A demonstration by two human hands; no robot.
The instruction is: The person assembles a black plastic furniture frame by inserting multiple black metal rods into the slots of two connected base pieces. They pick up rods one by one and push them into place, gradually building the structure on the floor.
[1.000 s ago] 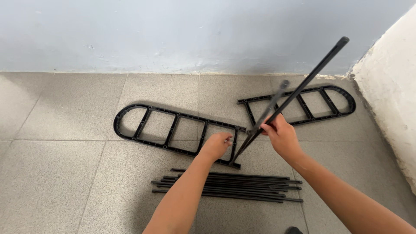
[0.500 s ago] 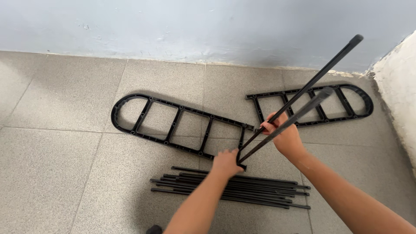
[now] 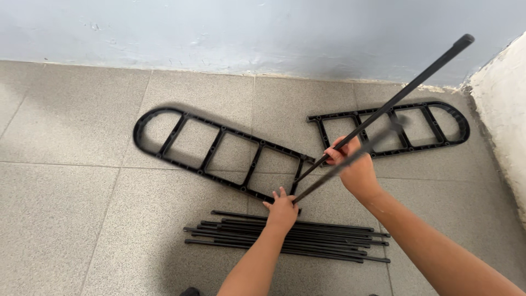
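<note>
My right hand [image 3: 353, 164] grips two long black rods [image 3: 408, 87]; they slant from upper right down to the near end of a black ladder-shaped plastic frame [image 3: 219, 151] lying flat on the floor. One rod reaches up toward the wall, the shorter-looking one is blurred. My left hand [image 3: 282, 208] rests on the floor at the frame's near end, fingers spread beside the lower tip of a rod, just above a bundle of several black rods [image 3: 285, 235].
A second black ladder-shaped frame [image 3: 416, 129] lies to the right, behind my right hand. The floor is grey speckled tile [image 3: 71, 219]. A pale blue wall [image 3: 219, 27] runs along the back, and a rough white wall [image 3: 501, 109] stands at right.
My left hand has moved down from the frame's end toward the rod bundle. The right hand has kept hold of the two rods, which now lie at a lower angle.
</note>
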